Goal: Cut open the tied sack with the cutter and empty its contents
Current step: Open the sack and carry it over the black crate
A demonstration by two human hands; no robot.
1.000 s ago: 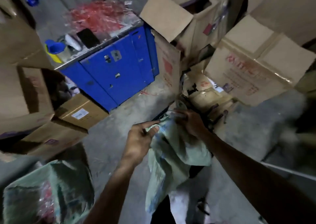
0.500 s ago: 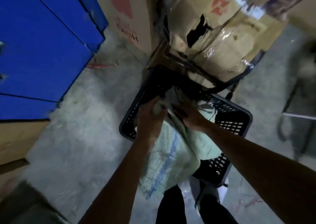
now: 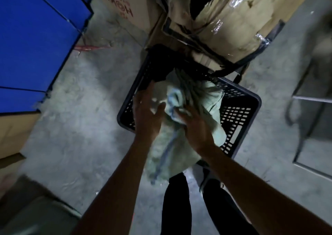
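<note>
A pale green woven sack (image 3: 167, 152) with a blue stripe hangs limp over the near rim of a black slotted plastic crate (image 3: 239, 112). Its bunched top end reaches into the crate. My left hand (image 3: 147, 116) presses against the sack's left side with the fingers spread. My right hand (image 3: 195, 128) grips the crumpled fabric from the right. The two hands are close together on the bunched part. No cutter shows in the frame. What lies inside the crate is dark and hidden by the sack.
A torn, taped cardboard box (image 3: 224, 19) rests over the crate's far end. A blue metal cabinet (image 3: 36, 42) stands at the left. More cardboard (image 3: 10, 136) lies at the lower left, a metal frame (image 3: 305, 109) at the right. My legs (image 3: 179, 207) stand below on grey concrete.
My view has dropped from the wider room onto the crate. Both hands have carried the sack over the crate, and my left hand's fingers have spread on the fabric.
</note>
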